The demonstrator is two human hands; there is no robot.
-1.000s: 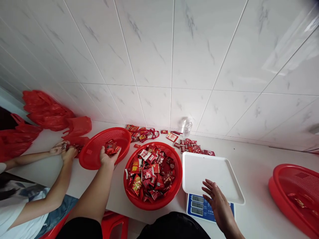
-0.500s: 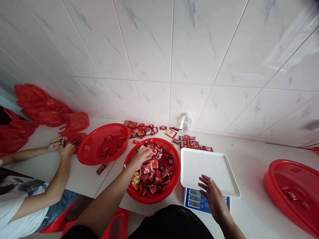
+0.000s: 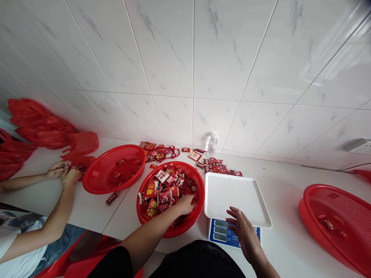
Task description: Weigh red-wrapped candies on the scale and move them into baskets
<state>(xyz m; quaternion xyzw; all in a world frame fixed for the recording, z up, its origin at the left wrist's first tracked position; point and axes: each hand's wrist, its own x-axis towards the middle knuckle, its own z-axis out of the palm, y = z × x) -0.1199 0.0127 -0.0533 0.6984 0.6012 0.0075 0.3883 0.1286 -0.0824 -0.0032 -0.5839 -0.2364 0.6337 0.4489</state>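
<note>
Right grip [image 3: 245, 231] hangs spread over the scale [image 3: 232, 199]; left grip [image 3: 186, 204] dips into the basket [image 3: 185, 228], hold unclear.

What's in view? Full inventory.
Tiled wall: 1, marbled white, behind
Flat tabletop: 1, white, below wall
Round plastic baskets: 3+, red, across tabletop
Small wrapped packets: many, mostly red, baskets and tabletop
Boxy digital scale: 1, blue panel, right of centre
Rectangular tray: 1, white, atop scale
Clear plastic bottle: 1, colourless, by wall
Plastic bags: several, red, far left
Plastic stools: count unclear, red, below tabletop
Rectangular fitting: 1, white, right wall
Co-worker's bare hands: 2, left
Left hand: 1, in centre basket
Right hand: 1, over scale
</note>
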